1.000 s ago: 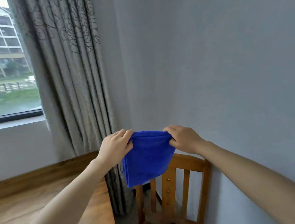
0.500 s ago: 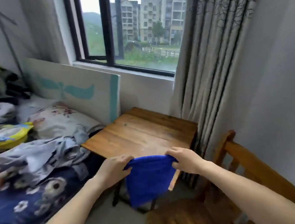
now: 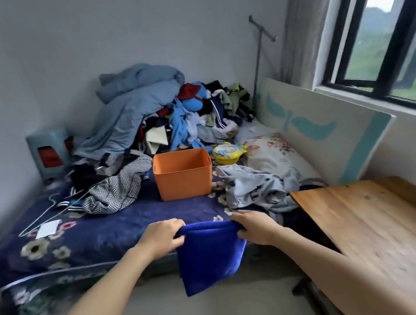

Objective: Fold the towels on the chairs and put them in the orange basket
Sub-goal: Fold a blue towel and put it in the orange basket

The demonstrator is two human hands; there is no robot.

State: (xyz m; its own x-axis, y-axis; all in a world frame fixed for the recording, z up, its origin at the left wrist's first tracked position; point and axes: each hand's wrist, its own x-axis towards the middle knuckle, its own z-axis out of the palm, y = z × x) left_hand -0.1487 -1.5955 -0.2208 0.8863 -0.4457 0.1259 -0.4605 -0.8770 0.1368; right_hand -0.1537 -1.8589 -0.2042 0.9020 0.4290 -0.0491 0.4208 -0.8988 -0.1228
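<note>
1. Pinches the top left corner of the blue towel (image 3: pixel 209 255) with the left hand (image 3: pixel 162 236), fingers curled over the edge; pinches the top right corner the same way with the right hand (image 3: pixel 255 227).
2. Holds the towel in the air, hanging flat below both hands, just in front of the bed (image 3: pixel 102 236); touches nothing else.
3. Faces the orange basket (image 3: pixel 184 183), upright on the bed between crumpled clothes (image 3: pixel 117 191), well beyond the towel; passes a wooden worktop (image 3: pixel 380 220) on the right.
4. Looks like the carrying step, with folding seemingly done.
5. Calls next for reaching forward over the bed; lowering the towel into the basket; letting go only once it rests inside, so the fold stays closed.
</note>
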